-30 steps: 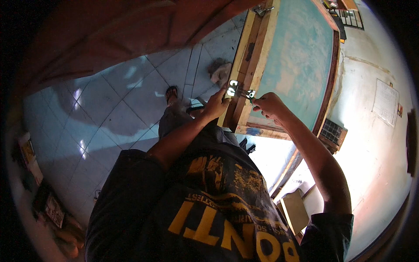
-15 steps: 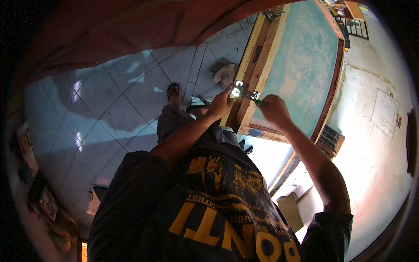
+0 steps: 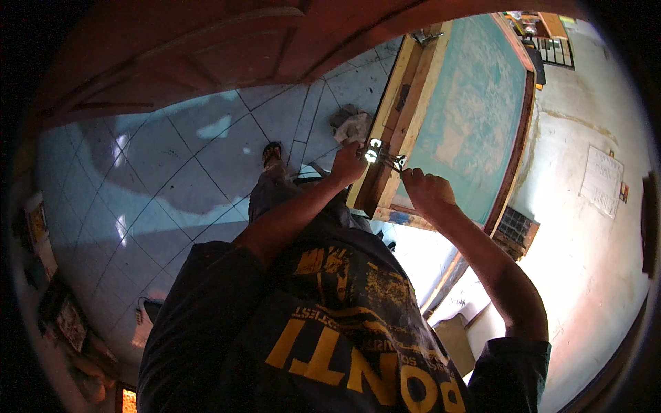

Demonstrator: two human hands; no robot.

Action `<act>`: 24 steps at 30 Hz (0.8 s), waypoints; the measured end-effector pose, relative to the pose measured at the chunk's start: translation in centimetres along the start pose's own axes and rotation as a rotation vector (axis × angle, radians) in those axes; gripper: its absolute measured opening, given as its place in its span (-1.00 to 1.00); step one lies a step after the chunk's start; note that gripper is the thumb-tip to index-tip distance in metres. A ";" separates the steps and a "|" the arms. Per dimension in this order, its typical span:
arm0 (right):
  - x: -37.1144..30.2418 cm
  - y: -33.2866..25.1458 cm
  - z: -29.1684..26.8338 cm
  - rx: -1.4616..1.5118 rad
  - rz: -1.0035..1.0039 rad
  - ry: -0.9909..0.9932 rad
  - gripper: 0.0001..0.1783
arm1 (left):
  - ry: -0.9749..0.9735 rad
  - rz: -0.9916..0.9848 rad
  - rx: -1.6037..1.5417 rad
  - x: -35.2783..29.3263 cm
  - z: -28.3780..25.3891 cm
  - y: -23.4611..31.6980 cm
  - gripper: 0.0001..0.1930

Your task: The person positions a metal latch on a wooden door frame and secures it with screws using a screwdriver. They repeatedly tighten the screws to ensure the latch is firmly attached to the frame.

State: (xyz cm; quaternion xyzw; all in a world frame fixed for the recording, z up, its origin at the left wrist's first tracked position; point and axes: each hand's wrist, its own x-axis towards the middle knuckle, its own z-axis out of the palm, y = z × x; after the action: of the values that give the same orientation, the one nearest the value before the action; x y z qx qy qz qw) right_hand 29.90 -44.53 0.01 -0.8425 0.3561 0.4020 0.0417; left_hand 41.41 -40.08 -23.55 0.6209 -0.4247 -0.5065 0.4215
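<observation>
A shiny metal hinge [image 3: 372, 151] sits across the wooden edge of a large pale-blue panel [image 3: 475, 103], with its pale holed plate catching the light. My left hand [image 3: 349, 164] is closed at the hinge's left side, fingers against its plate. On the other side, my right hand [image 3: 428, 191] is closed in a pinch, its fingertips at the hinge's right end, over the panel's near corner. What lies between those fingertips is too small and dark to make out. Another metal hinge [image 3: 427, 36] is on the same edge, farther away.
A brown panelled door [image 3: 200, 48] spans the top left. Crumpled grey cloth or plastic [image 3: 352, 125] lies on the tiled floor [image 3: 200, 151] beside the wooden edge. At the right rises a pale wall [image 3: 571, 227], with a dark gridded box [image 3: 515, 227] near the panel's corner.
My right hand has lowered slightly toward me, and the green item that showed at its fingers no longer shows. My left hand's fingers have curled in beside the hinge. The view has shifted a little.
</observation>
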 end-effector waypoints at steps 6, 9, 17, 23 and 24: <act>1.2 1.7 2.7 0.475 0.153 -0.021 -0.75 | -0.001 -0.018 0.047 0.5 0.3 -0.3 -0.79; 3.6 3.9 0.7 1.449 0.786 -0.429 -0.56 | 0.056 0.029 0.055 0.8 0.8 -0.8 -0.78; 0.7 0.9 1.7 0.317 0.090 0.329 -0.76 | -0.062 -0.027 0.071 1.6 -0.2 0.8 -0.74; 0.4 -0.1 -0.9 0.086 -0.034 0.089 -0.82 | -0.054 -0.017 0.139 0.9 -0.6 1.3 -0.77; 0.5 0.1 -0.3 0.128 0.011 0.117 -0.84 | -0.060 -0.020 0.165 1.0 -0.5 1.1 -0.78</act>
State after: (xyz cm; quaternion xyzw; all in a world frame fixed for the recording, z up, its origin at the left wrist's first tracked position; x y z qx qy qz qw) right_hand 30.25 -44.99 -0.14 -0.8583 0.3876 0.3285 0.0725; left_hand 41.88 -41.27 -22.66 0.6423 -0.4710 -0.4924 0.3508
